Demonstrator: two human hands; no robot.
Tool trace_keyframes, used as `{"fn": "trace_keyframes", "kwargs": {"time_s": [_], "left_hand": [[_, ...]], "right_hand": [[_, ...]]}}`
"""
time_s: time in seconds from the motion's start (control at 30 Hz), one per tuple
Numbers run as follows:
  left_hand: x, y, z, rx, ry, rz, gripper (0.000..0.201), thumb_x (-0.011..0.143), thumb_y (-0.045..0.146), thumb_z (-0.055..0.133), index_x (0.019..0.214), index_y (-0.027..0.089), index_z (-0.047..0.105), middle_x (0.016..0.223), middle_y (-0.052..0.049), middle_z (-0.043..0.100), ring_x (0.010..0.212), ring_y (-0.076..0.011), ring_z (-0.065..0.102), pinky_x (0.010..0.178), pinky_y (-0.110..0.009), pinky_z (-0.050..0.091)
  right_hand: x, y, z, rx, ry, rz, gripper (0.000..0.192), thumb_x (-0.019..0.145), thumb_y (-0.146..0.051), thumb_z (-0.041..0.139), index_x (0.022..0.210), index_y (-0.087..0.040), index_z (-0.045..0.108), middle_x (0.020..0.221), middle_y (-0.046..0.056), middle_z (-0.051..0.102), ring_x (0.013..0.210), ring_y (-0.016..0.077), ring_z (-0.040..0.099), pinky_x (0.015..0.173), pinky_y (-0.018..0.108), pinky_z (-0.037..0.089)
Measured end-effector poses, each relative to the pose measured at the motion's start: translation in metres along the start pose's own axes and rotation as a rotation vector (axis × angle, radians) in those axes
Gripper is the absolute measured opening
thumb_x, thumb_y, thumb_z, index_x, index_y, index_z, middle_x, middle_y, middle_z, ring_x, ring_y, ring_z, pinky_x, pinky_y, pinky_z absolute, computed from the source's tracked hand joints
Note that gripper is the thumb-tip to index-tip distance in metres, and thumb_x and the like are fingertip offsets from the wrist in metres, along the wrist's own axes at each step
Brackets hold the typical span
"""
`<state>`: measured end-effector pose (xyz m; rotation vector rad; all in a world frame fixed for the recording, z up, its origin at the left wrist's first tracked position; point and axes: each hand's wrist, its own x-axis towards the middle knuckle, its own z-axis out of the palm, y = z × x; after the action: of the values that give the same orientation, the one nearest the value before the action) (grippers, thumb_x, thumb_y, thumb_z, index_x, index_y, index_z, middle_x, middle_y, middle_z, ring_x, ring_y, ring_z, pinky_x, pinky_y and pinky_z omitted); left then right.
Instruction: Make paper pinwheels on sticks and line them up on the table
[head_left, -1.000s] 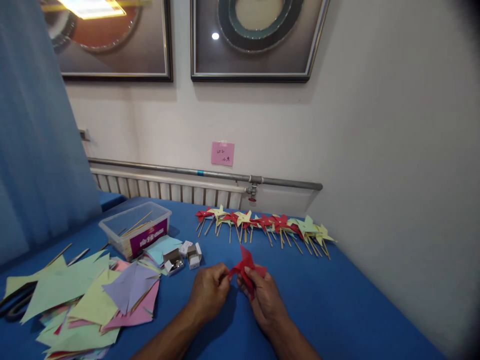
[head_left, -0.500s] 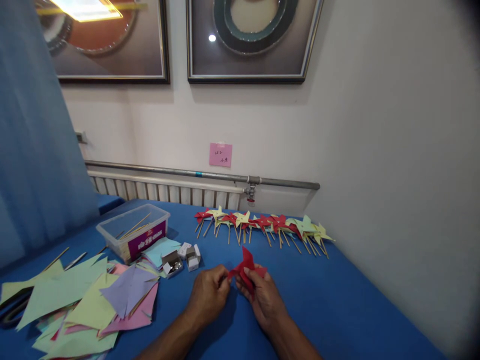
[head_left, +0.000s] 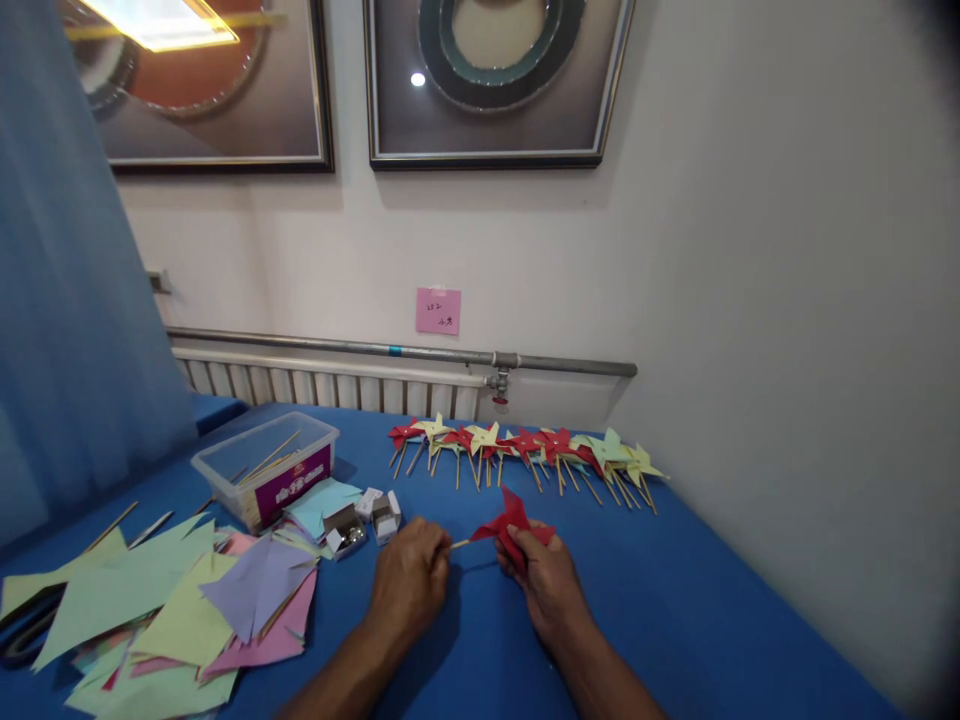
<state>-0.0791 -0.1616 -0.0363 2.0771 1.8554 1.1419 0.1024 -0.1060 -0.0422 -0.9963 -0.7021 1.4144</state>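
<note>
Both hands work low over the blue table (head_left: 675, 620), near its front edge. Left hand (head_left: 409, 585) is closed, its fingertips pinching the near end of a thin wooden stick (head_left: 461, 543) that runs across to the right. Right hand (head_left: 544, 580) is closed too, gripping a red paper pinwheel (head_left: 514, 520) from below, so the pinwheel stands just above the fingers, with the stick's far end meeting it. Beyond the hands, a row of finished pinwheels (head_left: 525, 450) in red, yellow and green lies along the back of the table, close to the wall. To the left, 2 small open white boxes (head_left: 364, 518) sit just beside a spread of cut coloured paper (head_left: 187, 600), and behind those stands a clear plastic tub (head_left: 262, 470) holding more sticks. A pink note (head_left: 438, 311) is stuck to the wall above the radiator (head_left: 322, 380).
</note>
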Motion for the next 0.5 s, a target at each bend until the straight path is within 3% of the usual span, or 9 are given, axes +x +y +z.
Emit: {"fn": "trace_keyframes", "kwargs": {"time_s": [0.27,0.43,0.5], "left_hand": [[0.0003,0.0053,-0.0026,0.333,-0.127,0.05,0.03,0.098,0.017,0.047,0.087,0.019,0.074,0.09,-0.009,0.069,0.087,-0.0222,0.064,0.074,-0.031,0.038],[0.0005,0.0072,-0.0057,0.365,-0.153,0.047,0.03,0.099,0.019,0.046,0.088,0.018,0.073,0.091,-0.01,0.07,0.087,-0.0225,0.064,0.075,-0.031,0.039],[0.0001,0.0039,-0.0064,0.342,-0.153,0.034,0.028,0.099,0.018,0.046,0.09,0.018,0.073,0.093,-0.009,0.07,0.086,-0.0216,0.065,0.075,-0.03,0.039]], "right_hand": [[-0.0035,-0.0008,0.002,-0.009,0.027,0.016,0.04,0.053,-0.03,0.09,0.081,-0.019,0.064,0.063,0.001,0.074,0.059,0.0169,0.07,0.058,0.027,0.057],[0.0002,0.0003,0.0025,-0.042,0.045,0.018,0.038,0.054,-0.032,0.088,0.082,-0.021,0.064,0.064,0.0,0.072,0.061,0.0184,0.068,0.059,0.029,0.056],[0.003,-0.003,0.0025,-0.089,0.058,-0.043,0.035,0.057,-0.035,0.087,0.082,-0.022,0.065,0.068,0.0,0.073,0.066,0.021,0.07,0.062,0.031,0.056]]}}
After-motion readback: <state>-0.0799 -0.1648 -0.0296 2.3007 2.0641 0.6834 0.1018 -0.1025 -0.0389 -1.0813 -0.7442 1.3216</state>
